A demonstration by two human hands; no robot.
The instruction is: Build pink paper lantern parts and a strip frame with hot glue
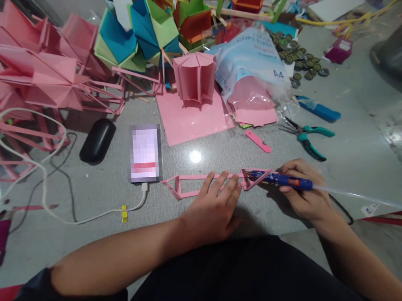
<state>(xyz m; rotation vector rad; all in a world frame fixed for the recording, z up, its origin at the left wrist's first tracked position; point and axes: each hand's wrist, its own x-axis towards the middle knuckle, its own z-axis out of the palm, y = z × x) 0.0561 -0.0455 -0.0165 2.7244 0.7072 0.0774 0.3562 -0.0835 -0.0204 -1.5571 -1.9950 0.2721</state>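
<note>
A pink frame of thin strips, with a triangular piece at each end, lies flat on the grey table. My left hand rests over its middle, fingers stretched out and pressing on the strips, hiding part of them. In my right hand is a blue glue gun, gripped around its body. Its metal tip touches or nearly touches the frame's right end; I cannot tell which. A long translucent glue stick trails from the gun's back toward the right edge.
A phone with a white cable and a black case lie left. Behind stand a pink folded-paper piece and paper lanterns. Pliers, a blue cutter and bottle caps lie right.
</note>
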